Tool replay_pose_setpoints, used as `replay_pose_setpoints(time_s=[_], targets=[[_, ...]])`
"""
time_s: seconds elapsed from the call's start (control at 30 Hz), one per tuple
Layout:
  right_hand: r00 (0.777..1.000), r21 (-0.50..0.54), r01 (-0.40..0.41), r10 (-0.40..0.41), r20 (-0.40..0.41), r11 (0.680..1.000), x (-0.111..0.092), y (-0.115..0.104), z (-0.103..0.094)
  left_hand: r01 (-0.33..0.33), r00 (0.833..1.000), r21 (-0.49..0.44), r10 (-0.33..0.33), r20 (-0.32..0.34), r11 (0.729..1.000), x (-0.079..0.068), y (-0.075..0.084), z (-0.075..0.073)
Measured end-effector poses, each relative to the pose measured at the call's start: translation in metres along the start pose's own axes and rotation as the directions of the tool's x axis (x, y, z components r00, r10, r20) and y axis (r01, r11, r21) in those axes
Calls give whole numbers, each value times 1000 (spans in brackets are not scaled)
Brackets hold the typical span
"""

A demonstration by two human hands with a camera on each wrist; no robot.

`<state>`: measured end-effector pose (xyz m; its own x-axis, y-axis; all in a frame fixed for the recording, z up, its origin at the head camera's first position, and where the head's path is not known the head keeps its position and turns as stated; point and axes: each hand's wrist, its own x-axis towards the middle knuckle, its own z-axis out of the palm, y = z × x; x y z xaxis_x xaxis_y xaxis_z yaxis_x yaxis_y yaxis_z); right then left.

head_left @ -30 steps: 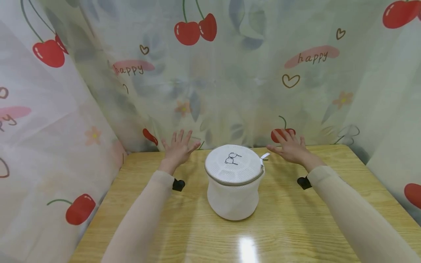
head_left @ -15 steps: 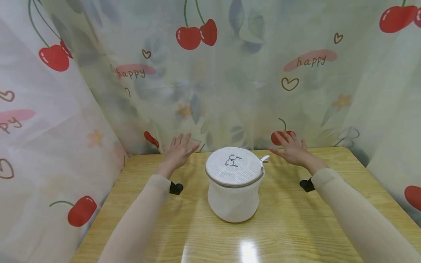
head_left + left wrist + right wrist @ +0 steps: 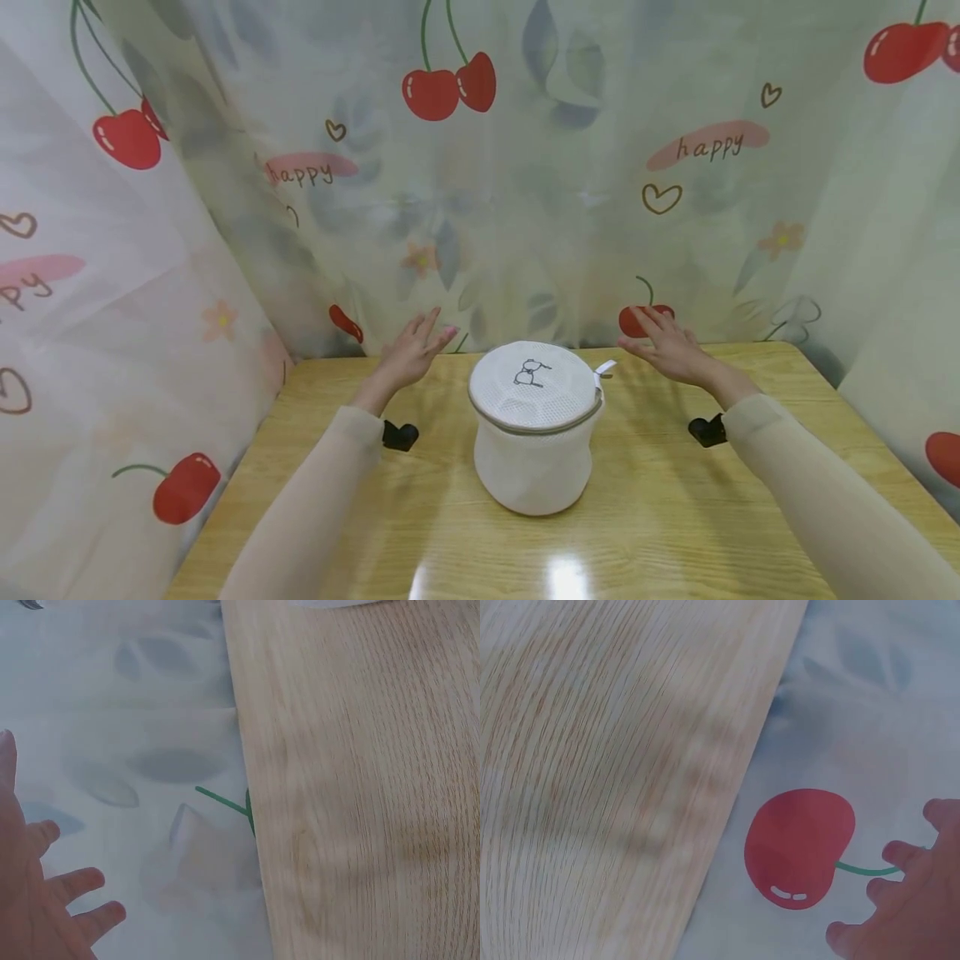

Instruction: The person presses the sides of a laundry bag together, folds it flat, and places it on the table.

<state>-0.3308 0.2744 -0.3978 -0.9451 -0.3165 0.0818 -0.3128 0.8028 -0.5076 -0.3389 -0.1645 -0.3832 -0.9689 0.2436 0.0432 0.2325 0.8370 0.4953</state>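
Observation:
A round white mesh laundry bag (image 3: pixel 532 467) stands upright on the wooden table. Its flat lid (image 3: pixel 534 387) bears a small line drawing of glasses, and a zipper runs round the rim with a white tab (image 3: pixel 604 367) at the right. My left hand (image 3: pixel 408 354) is raised to the left of the bag, fingers extended and holding nothing. On the other side, my right hand (image 3: pixel 671 346) hovers with its fingers spread, apart from the bag. The left wrist view catches just a sliver of the bag (image 3: pixel 337 603) at its top edge.
The wooden table (image 3: pixel 660 500) ends at the back against a hanging curtain (image 3: pixel 540 208) printed with cherries, hearts and "happy". More of this cloth hangs at both sides. A black wrist strap piece (image 3: pixel 401 436) shows below the left hand, another (image 3: pixel 707 430) below the right.
Both hands stay up beside the bag. My left hand has turned more edge-on and its fingers have drawn together; my right hand has shifted slightly right. The whole view has tilted up a little.

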Motion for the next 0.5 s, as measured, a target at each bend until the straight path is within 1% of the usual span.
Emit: replay_pose_setpoints(time_s=[0.17,0.23,0.37,0.5], targets=[[1000,26,-11,10,18,1000,-2,-3,-1,-23,1000,-81,23,5,996,-2,0,0],[1000,46,-10,9,25,999,-2,-4,-2,-28,999,-117,30,18,993,-2,0,0],[999,133,-4,-1,36,991,-3,-4,-3,-35,998,-174,42,37,984,-3,0,-1],[997,214,-12,-3,71,977,-5,-7,-4,-54,997,-198,64,44,979,-4,2,-2]])
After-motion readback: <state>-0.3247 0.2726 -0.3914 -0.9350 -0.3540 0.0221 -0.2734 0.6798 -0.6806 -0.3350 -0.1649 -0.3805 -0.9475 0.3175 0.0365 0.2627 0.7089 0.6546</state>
